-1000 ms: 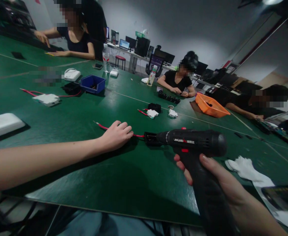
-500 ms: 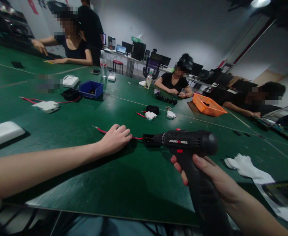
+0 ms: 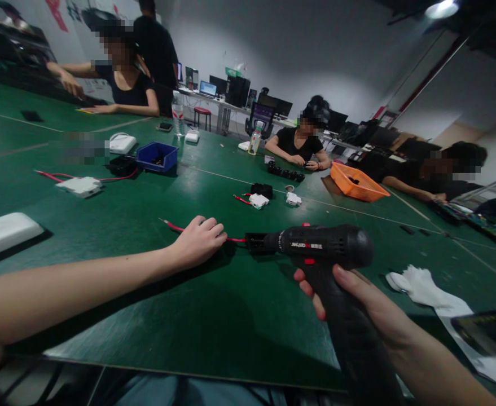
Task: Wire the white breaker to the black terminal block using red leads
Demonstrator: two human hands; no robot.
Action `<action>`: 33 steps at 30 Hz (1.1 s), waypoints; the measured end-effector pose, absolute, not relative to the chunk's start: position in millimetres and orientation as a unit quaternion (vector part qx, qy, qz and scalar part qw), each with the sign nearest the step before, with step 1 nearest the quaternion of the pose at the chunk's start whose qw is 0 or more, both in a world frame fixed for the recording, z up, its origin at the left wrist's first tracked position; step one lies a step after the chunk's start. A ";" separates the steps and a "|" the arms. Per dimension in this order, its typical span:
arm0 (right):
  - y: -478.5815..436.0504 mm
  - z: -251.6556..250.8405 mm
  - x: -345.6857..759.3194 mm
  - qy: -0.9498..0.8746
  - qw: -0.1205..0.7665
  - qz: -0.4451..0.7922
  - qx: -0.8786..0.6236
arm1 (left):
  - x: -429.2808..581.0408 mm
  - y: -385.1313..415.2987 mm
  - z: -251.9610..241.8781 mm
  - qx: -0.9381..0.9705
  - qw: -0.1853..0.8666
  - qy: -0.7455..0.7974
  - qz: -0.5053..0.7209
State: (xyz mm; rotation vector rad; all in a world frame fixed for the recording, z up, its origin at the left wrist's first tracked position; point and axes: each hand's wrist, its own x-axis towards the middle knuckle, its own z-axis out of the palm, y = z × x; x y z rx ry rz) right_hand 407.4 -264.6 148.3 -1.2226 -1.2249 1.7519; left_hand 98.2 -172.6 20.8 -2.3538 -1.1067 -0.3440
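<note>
My left hand [image 3: 200,242] is closed over a red wire [image 3: 172,226] on the green table [image 3: 214,316]. The wire's bare end sticks out to the left, and its other side runs right to a small black part [image 3: 254,242]. Wrapped round the handle of a black power drill [image 3: 324,244] is my right hand [image 3: 336,293]. The drill lies level, pointing left, and its front end meets the black part. The tip itself is hidden.
Beyond my hands lie white modules [image 3: 258,201], a blue bin [image 3: 157,157] and an orange basket [image 3: 358,183]. A white case [image 3: 6,234] is at the left, a white cloth [image 3: 425,290] at the right. Several people sit or stand around the table.
</note>
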 end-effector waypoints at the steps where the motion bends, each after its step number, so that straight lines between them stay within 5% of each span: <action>1: -264.4 149.1 406.9 -0.467 0.333 0.674 -0.466 | 98.1 -172.5 20.4 -0.867 0.256 -0.408 -0.128; 33: -259.8 148.3 407.5 -0.481 0.335 0.646 -0.490 | 97.1 -171.6 18.8 -0.869 0.251 -0.399 -0.148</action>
